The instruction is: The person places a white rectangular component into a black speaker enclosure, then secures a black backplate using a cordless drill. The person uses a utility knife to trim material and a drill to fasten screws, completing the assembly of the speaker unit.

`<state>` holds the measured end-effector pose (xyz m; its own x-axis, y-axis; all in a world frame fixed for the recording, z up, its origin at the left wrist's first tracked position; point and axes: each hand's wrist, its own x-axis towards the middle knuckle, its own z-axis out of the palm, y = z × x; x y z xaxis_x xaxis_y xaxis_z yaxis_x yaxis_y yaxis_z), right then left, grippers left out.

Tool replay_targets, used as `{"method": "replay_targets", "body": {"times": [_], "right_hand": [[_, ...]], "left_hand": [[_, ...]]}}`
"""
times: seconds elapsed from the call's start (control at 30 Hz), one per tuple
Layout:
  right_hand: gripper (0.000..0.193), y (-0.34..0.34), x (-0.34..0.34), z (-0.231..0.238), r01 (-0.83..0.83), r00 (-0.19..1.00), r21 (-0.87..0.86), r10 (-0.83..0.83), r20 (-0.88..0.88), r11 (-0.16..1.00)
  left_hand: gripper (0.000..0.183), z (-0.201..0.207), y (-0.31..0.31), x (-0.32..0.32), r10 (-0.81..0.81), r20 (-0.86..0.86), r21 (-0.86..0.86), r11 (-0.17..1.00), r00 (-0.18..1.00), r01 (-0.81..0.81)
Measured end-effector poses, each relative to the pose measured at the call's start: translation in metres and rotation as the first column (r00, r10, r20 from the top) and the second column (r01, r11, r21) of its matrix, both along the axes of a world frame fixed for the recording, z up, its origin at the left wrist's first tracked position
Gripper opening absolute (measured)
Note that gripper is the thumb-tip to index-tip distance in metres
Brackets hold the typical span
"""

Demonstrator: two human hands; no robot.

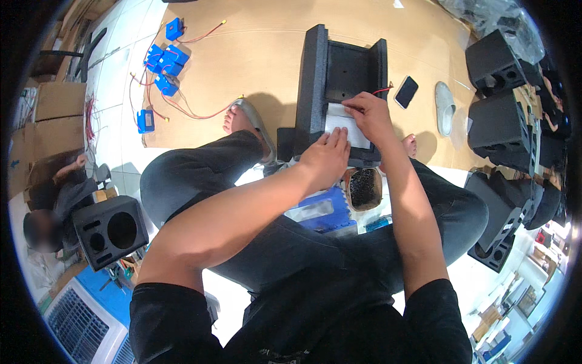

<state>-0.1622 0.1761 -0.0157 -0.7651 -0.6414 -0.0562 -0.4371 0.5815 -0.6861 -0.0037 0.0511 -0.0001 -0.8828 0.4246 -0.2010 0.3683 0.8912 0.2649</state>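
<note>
A black textured speaker cabinet [311, 79] stands on the cardboard between my feet, with its open recess facing up. Inside the recess lies a white sheet or pad [342, 124]. My left hand [327, 155] rests on its near part, fingers stretched out and pressed flat. At the pad's far edge my right hand [371, 118] is closed, thumb and fingers pinching the white material. A short red wire [384, 90] sticks out beside the cabinet's right wall, next to my right hand. The pad's underside is hidden.
Several blue battery packs [167, 60] with wires lie far left on the cardboard [254, 36]. A phone [407, 92] and slipper [445, 109] lie right. Nearer are a box of small black screws [365, 189] and a blue plastic stool [330, 212]. Speaker cabinets [498, 124] line the right; another person [60, 200] sits left.
</note>
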Motion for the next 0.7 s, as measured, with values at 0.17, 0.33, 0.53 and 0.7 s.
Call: {"method": "replay_targets", "body": {"times": [0.17, 0.33, 0.53, 0.7], "right_hand": [[0.019, -0.003, 0.01, -0.008, 0.015, 0.983, -0.032, -0.021, -0.184, 0.999], [0.022, -0.005, 0.021, -0.011, -0.045, 0.871, 0.061, 0.069, -0.487, 0.997], [0.019, -0.004, 0.031, -0.017, -0.097, 0.859, 0.096, 0.132, -0.494, 0.991], [0.03, 0.005, 0.048, -0.031, -0.065, 0.86, 0.02, 0.066, -0.506, 0.998]], "left_hand": [[0.072, 0.005, 0.001, -0.007, -0.025, -0.012, 0.014, 1.0, 1.0, 0.025], [0.068, 0.009, 0.002, -0.006, -0.048, 0.003, -0.016, 0.999, 0.999, 0.048], [0.039, 0.045, -0.008, -0.027, 0.002, 0.281, 0.011, 1.0, 0.96, -0.005], [0.03, 0.053, -0.036, -0.051, 0.235, 0.177, -0.008, 0.972, 0.956, -0.237]]}}
